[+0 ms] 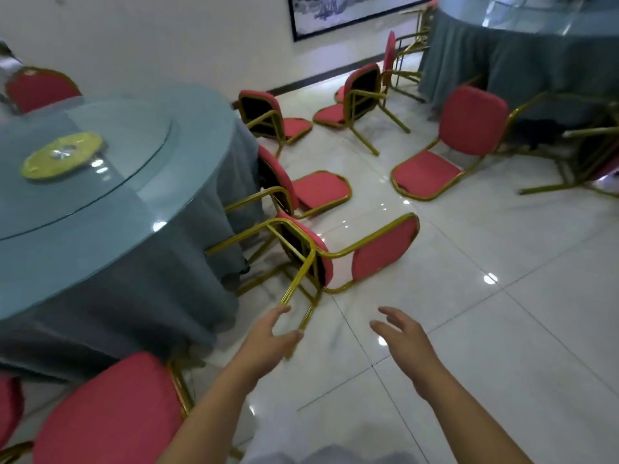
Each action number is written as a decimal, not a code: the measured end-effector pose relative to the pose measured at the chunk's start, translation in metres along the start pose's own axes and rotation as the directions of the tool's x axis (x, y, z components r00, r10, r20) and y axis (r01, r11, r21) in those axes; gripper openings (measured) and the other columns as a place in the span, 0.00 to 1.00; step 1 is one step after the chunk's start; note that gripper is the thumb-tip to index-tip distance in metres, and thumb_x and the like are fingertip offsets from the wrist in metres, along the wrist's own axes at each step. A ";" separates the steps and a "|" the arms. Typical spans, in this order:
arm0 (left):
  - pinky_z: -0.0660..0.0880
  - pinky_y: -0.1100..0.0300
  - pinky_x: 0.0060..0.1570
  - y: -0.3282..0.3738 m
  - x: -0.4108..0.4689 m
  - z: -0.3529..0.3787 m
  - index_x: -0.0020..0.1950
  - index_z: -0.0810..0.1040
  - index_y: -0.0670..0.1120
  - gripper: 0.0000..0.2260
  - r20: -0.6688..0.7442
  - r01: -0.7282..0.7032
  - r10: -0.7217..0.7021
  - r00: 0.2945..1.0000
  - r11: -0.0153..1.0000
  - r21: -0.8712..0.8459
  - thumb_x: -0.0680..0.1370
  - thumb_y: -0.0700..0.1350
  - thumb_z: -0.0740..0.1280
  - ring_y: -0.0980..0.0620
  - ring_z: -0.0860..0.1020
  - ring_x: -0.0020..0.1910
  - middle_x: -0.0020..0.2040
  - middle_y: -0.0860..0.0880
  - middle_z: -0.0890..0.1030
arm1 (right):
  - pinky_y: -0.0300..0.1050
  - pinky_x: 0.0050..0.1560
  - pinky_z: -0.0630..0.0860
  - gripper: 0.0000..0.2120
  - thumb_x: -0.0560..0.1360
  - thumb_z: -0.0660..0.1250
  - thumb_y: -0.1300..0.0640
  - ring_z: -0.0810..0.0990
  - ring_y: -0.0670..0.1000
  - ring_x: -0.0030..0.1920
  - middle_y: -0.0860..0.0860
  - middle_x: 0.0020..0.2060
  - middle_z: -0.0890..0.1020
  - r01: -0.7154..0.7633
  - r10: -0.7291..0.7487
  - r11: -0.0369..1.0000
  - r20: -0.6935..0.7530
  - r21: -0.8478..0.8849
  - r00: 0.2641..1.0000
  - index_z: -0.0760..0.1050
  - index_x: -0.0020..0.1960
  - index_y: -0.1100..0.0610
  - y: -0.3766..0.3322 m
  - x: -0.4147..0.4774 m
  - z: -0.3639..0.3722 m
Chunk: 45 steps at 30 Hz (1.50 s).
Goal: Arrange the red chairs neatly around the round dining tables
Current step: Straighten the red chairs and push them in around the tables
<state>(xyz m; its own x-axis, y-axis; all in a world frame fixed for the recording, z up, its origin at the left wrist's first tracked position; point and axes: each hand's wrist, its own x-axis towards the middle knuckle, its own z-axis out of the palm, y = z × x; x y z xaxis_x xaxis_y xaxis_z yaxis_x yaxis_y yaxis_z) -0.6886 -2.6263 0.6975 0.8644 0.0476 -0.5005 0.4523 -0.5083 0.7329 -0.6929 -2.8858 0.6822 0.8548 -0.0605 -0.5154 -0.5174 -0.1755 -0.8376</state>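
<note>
Reaching with left hand (271, 334) and right hand (400, 333), fingers spread, gripping nothing, toward toppled red chair (382, 254) beside round table (187, 105). If hoisted by 1 gold leg (298, 279), liable to swing into neighbouring chair (318, 189) or snag tablecloth (134, 289).

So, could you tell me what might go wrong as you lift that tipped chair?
The left hand is open beside one thin leg of the tipped chair; lifting by that alone could make it swing. Its other legs lie by the tablecloth and might snag it. The next fallen chair sits close, so frames could clash.
</note>
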 end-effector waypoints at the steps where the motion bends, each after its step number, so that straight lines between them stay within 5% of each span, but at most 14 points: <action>1: 0.71 0.52 0.63 0.006 0.009 0.001 0.70 0.67 0.65 0.24 0.007 0.003 -0.003 1.000 1.000 0.012 0.76 0.55 0.70 0.52 0.69 0.67 0.75 0.51 0.65 | 0.47 0.58 0.68 0.20 0.77 0.69 0.49 0.72 0.48 0.60 0.49 0.65 0.72 -0.009 0.009 1.000 0.001 0.015 1.000 0.73 0.69 0.45 -0.001 0.006 -0.002; 4: 0.66 0.46 0.68 0.030 0.044 0.003 0.71 0.67 0.63 0.24 0.027 0.025 -0.026 0.999 0.999 0.036 0.77 0.53 0.70 0.47 0.65 0.73 0.75 0.49 0.64 | 0.46 0.57 0.68 0.20 0.77 0.69 0.49 0.72 0.47 0.59 0.49 0.64 0.73 -0.028 0.028 0.999 -0.010 0.025 1.000 0.73 0.68 0.44 -0.007 0.030 -0.011; 12: 0.69 0.50 0.67 0.101 0.195 0.010 0.73 0.69 0.57 0.25 0.077 -0.006 0.004 0.997 1.000 0.024 0.77 0.50 0.71 0.47 0.69 0.70 0.72 0.50 0.69 | 0.45 0.56 0.68 0.21 0.77 0.70 0.49 0.73 0.47 0.57 0.51 0.70 0.71 -0.044 0.043 0.999 -0.184 -0.002 0.982 0.72 0.69 0.45 -0.068 0.144 -0.063; 17: 0.72 0.61 0.46 0.162 0.297 0.011 0.69 0.73 0.56 0.22 0.211 -0.025 0.030 0.977 0.999 -0.023 0.76 0.49 0.72 0.58 0.75 0.53 0.63 0.52 0.74 | 0.46 0.58 0.69 0.22 0.78 0.68 0.48 0.70 0.48 0.62 0.50 0.72 0.70 -0.088 0.079 0.996 -0.283 -0.019 0.956 0.70 0.70 0.44 -0.122 0.208 -0.099; 21: 0.77 0.58 0.41 0.206 0.363 0.024 0.69 0.72 0.57 0.22 0.289 -0.055 0.029 0.957 0.995 0.081 0.76 0.51 0.71 0.52 0.78 0.51 0.68 0.48 0.70 | 0.47 0.60 0.70 0.22 0.78 0.68 0.47 0.71 0.51 0.70 0.48 0.71 0.70 -0.118 0.121 0.993 -0.346 0.029 0.931 0.70 0.70 0.43 -0.142 0.239 -0.119; 26: 0.72 0.51 0.59 0.263 0.427 0.066 0.71 0.70 0.56 0.24 0.393 -0.101 0.000 0.919 0.966 0.237 0.77 0.51 0.70 0.47 0.72 0.64 0.73 0.45 0.69 | 0.48 0.60 0.70 0.22 0.78 0.68 0.48 0.69 0.52 0.72 0.47 0.71 0.70 -0.183 0.215 0.976 -0.379 0.121 0.900 0.69 0.71 0.43 -0.142 0.270 -0.159; 31: 0.69 0.55 0.56 0.310 0.482 0.127 0.73 0.68 0.54 0.25 0.455 -0.104 -0.062 0.888 0.938 0.330 0.77 0.50 0.70 0.46 0.71 0.66 0.75 0.44 0.66 | 0.45 0.56 0.69 0.22 0.77 0.70 0.49 0.74 0.50 0.64 0.49 0.68 0.72 -0.222 0.289 0.954 -0.420 0.202 0.860 0.71 0.70 0.43 -0.134 0.321 -0.217; 36: 0.68 0.54 0.60 0.345 0.539 0.190 0.75 0.66 0.51 0.26 0.410 -0.015 -0.172 0.896 0.910 0.415 0.78 0.48 0.69 0.43 0.69 0.70 0.76 0.42 0.65 | 0.45 0.55 0.69 0.23 0.77 0.68 0.48 0.72 0.48 0.58 0.50 0.71 0.71 -0.242 0.291 0.954 -0.359 0.175 0.887 0.70 0.71 0.44 -0.126 0.402 -0.299; 41: 0.68 0.57 0.50 0.361 0.570 0.237 0.75 0.66 0.49 0.26 0.326 0.127 -0.307 0.894 0.872 0.474 0.78 0.47 0.68 0.50 0.72 0.50 0.61 0.44 0.72 | 0.35 0.36 0.74 0.22 0.77 0.67 0.49 0.77 0.37 0.45 0.47 0.67 0.74 -0.325 0.332 0.943 -0.277 0.075 0.901 0.71 0.70 0.44 -0.121 0.469 -0.376; 45: 0.70 0.58 0.50 0.362 0.602 0.270 0.76 0.66 0.48 0.28 0.234 0.205 -0.367 0.900 0.832 0.516 0.76 0.47 0.69 0.49 0.75 0.49 0.62 0.41 0.75 | 0.41 0.50 0.72 0.24 0.77 0.68 0.49 0.77 0.46 0.56 0.47 0.63 0.78 -0.394 0.371 0.914 -0.196 -0.095 0.908 0.71 0.71 0.48 -0.103 0.522 -0.416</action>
<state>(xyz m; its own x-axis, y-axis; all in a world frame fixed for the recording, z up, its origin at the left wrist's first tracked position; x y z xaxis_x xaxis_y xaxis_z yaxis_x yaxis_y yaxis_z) -0.0632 -3.0139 0.5371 0.5610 0.0280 -0.8273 0.4395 -0.8570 0.2691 -0.1773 -3.3082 0.5749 0.5916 -0.3129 -0.7431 -0.8063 -0.2294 -0.5453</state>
